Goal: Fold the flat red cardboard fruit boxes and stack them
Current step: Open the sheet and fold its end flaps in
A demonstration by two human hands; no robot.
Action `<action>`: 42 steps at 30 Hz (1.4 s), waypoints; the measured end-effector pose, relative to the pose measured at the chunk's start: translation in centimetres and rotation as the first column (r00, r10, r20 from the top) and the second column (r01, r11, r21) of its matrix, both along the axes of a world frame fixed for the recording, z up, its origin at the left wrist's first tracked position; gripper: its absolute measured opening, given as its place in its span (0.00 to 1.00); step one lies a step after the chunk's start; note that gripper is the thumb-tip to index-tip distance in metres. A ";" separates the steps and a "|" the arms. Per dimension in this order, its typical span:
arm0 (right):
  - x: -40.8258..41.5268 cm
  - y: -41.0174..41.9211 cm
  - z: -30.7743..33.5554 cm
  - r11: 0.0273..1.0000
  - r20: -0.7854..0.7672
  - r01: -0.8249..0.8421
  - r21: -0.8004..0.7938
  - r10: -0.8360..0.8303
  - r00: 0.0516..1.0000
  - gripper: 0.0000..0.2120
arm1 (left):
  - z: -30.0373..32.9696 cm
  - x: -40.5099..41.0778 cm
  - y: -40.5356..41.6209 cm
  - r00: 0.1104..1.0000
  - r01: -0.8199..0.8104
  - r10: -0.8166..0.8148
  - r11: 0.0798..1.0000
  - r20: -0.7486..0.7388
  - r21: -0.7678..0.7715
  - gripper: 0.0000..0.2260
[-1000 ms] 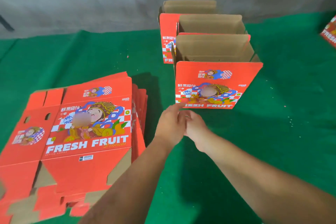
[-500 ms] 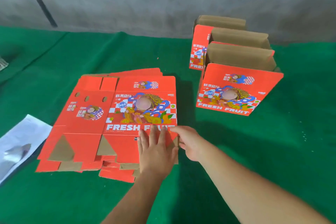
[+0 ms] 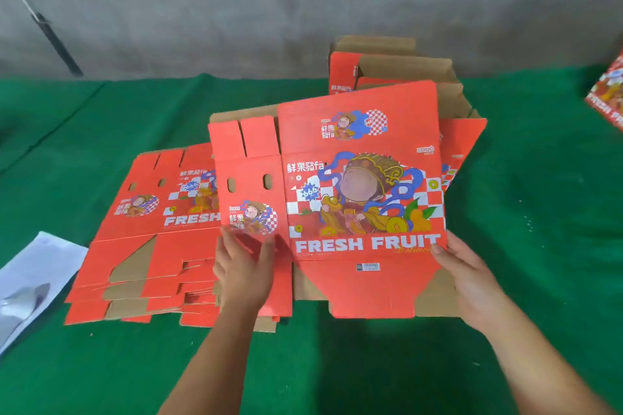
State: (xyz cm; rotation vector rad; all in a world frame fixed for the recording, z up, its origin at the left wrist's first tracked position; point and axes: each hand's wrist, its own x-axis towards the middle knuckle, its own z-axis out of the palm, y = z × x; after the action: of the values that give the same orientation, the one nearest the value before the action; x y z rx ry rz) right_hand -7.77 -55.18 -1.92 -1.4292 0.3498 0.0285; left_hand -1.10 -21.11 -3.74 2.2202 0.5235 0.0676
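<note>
A flat red cardboard fruit box point(image 3: 357, 185), printed "FRESH FRUIT", is lifted off the green cloth and tilted towards me. My left hand point(image 3: 242, 269) lies on its narrow left panel with fingers spread flat. My right hand point(image 3: 468, 283) grips its lower right edge, thumb on the front by the lettering. To the left the stack of flat red boxes point(image 3: 148, 236) lies on the cloth. Behind the held box stand the folded boxes point(image 3: 404, 67), partly hidden, brown insides showing.
Green cloth point(image 3: 539, 246) covers the table in front of a grey wall. A white sheet with a clear plastic bag point(image 3: 30, 283) lies at the left edge. Another red box point(image 3: 606, 98) shows at the far right edge. A dark rod point(image 3: 57, 44) leans against the wall.
The top flat box has come off the stack and now hangs in both hands to the right of it, covering the folded boxes. My right hand shifted out to the box's right edge.
</note>
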 end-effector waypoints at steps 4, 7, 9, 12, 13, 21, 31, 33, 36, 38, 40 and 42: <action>-1.8 -1.8 1.4 0.997 -0.035 0.071 0.005 -0.071 0.997 0.17 | 0.8 0.2 -0.8 1.000 0.020 -0.020 0.985 0.006 -0.169 0.46; -2.7 -3.0 2.7 0.990 -0.025 0.125 -0.060 -0.127 0.992 0.15 | 2.2 0.5 -1.2 1.000 0.022 -0.020 0.956 0.008 -0.293 0.38; -3.2 -3.9 3.8 0.986 -0.039 0.123 -0.111 -0.128 0.991 0.15 | 2.8 0.8 -1.7 0.996 0.082 -0.090 0.941 -0.008 -0.327 0.35; -3.7 -4.9 5.3 0.977 -0.090 0.098 -0.188 -0.116 0.989 0.12 | 3.6 0.9 -2.5 0.985 0.163 -0.170 0.881 0.024 -0.445 0.40; -3.8 -5.2 5.5 0.972 -0.109 0.070 -0.222 -0.096 0.989 0.11 | 3.9 0.6 -2.9 0.985 0.166 -0.170 0.857 0.036 -0.488 0.44; -3.8 -1.3 3.2 0.917 -0.329 -0.255 -0.307 0.149 0.932 0.36 | 3.4 -2.0 -7.7 0.914 0.293 -0.405 0.713 -0.033 -0.637 0.39; -2.6 -5.9 8.4 0.995 0.023 -0.097 0.018 0.096 0.995 0.34 | 7.9 -0.6 -4.4 0.845 0.393 -0.500 0.822 -0.189 -0.413 0.54; -2.2 -5.8 9.5 0.995 0.003 -0.033 -0.097 0.033 0.999 0.26 | 9.0 -0.6 -4.5 0.900 0.417 -0.434 0.884 -0.040 -0.210 0.49; -1.5 -6.0 9.4 0.961 -0.019 0.159 -0.228 -0.167 0.986 0.30 | 9.2 0.0 -4.2 0.930 0.358 -0.346 0.930 0.124 -0.088 0.41; -1.6 -5.4 9.1 0.954 -0.057 0.154 -0.256 -0.174 0.983 0.29 | 8.4 0.1 -4.3 0.930 0.348 -0.318 0.924 0.185 -0.161 0.38; -2.2 -4.3 8.9 0.962 -0.067 0.062 -0.265 -0.083 0.994 0.36 | 7.1 -0.1 -4.6 0.922 0.366 -0.309 0.893 0.234 -0.263 0.27; -2.5 -3.7 8.7 0.965 -0.056 -0.053 -0.256 0.040 0.998 0.49 | 6.2 0.0 -4.7 0.895 0.436 -0.380 0.857 0.234 -0.274 0.21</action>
State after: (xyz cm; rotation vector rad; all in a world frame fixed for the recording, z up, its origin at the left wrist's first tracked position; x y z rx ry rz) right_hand -10.30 -58.84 6.80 -1.6962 0.3715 0.0594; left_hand -1.14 -25.82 2.49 1.9351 -0.0462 -0.0478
